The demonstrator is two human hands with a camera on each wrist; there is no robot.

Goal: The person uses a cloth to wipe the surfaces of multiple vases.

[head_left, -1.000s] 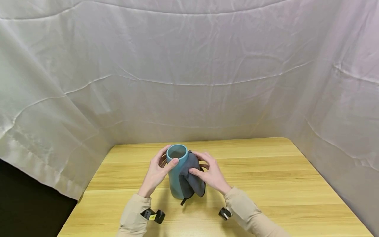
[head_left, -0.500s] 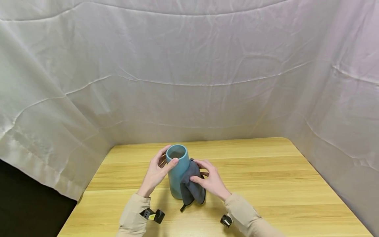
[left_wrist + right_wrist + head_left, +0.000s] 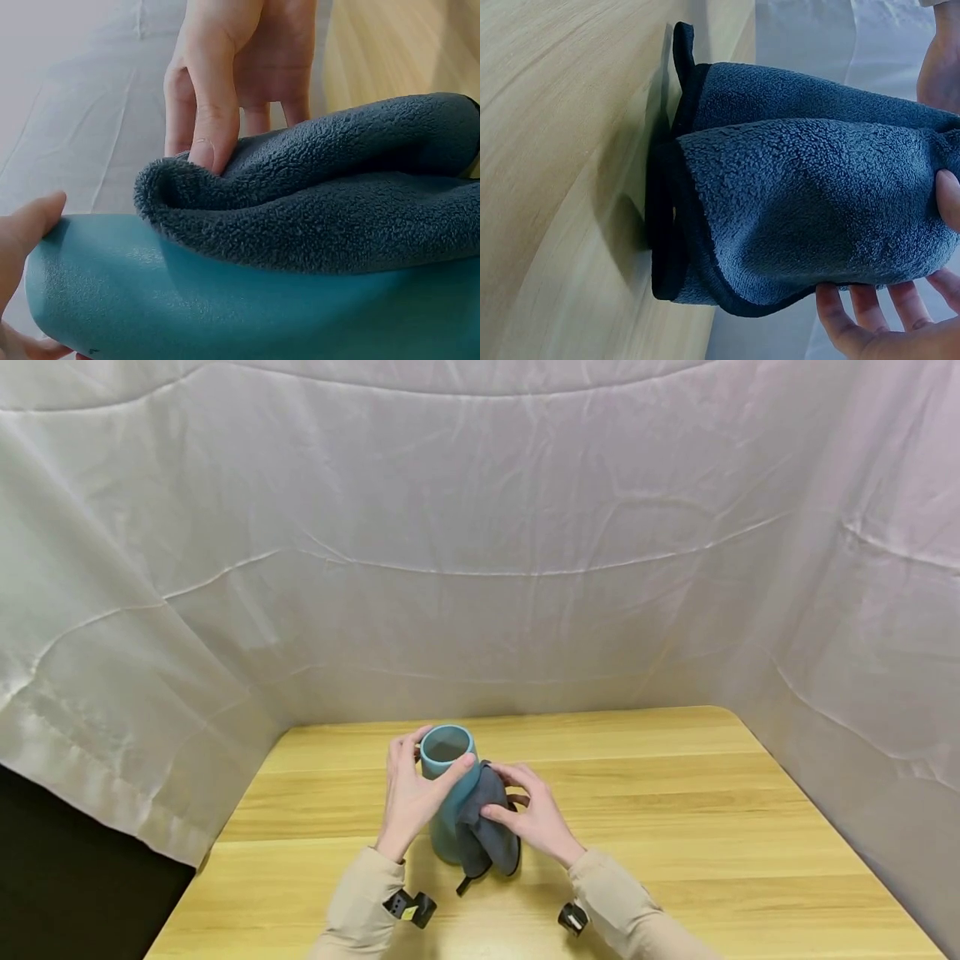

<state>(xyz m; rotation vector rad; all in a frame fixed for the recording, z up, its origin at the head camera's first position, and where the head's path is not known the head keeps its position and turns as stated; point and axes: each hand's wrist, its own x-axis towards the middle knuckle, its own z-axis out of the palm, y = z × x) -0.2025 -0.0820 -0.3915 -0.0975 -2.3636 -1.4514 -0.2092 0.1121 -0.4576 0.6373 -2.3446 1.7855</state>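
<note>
A teal, vase-like cylinder (image 3: pixel 448 827) with a wide round mouth stands upright on the wooden table. My left hand (image 3: pixel 408 802) grips it near the rim, thumb on the near side and fingers round the far left side. Against its right side lies a dark blue-grey towel (image 3: pixel 491 831), folded over and hanging down, with a black edge and a small loop. My right hand (image 3: pixel 538 817) pinches the towel's upper part between thumb and fingers. In the left wrist view the fuzzy towel (image 3: pixel 315 225) touches the cylinder's wall (image 3: pixel 225 307).
Light wood tabletop (image 3: pixel 675 827) extends to both sides of the hands. Grey-white curtains (image 3: pixel 510 627) hang behind and beside the table. A dark area (image 3: pixel 75 877) shows past the left table edge. Small black devices (image 3: pixel 411 908) are strapped at both wrists.
The right hand and towel have slid down the cylinder's side, then stayed low. My left hand has shifted right round the rim, its thumb now farther over the front. The cylinder stays in place.
</note>
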